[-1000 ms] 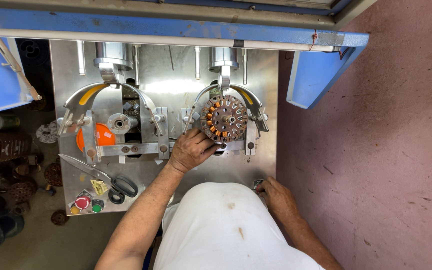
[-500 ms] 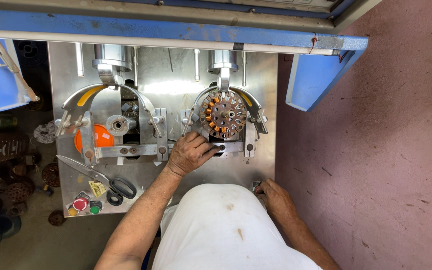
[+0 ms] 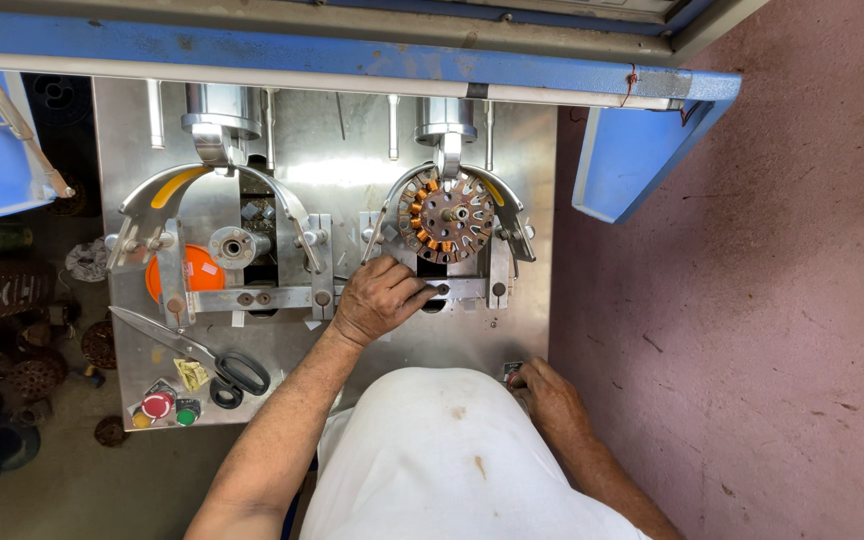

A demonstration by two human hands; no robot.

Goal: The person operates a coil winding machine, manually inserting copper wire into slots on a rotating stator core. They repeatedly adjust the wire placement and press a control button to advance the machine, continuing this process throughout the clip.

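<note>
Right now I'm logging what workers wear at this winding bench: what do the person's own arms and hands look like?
Both forearms are bare, with no sleeves reaching them. The left hand and right hand wear no gloves, and no rings or watch show. A white, lightly stained cloth garment covers the body between the arms.

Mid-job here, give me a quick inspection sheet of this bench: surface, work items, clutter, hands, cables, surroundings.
Surface: steel plate, scuffed, bits of tape.
Job's things: round copper-wound part mounted in right fixture; left fixture holds no such part.
Clutter: scissors, orange disc, red button and green button at front-left corner.
Hands: left hand rests on the bracket below the wound part; right hand at the plate's front-right edge.
Cables: nothing seen.
Surroundings: blue frame above, pinkish floor right, more wound parts piled left.
</note>
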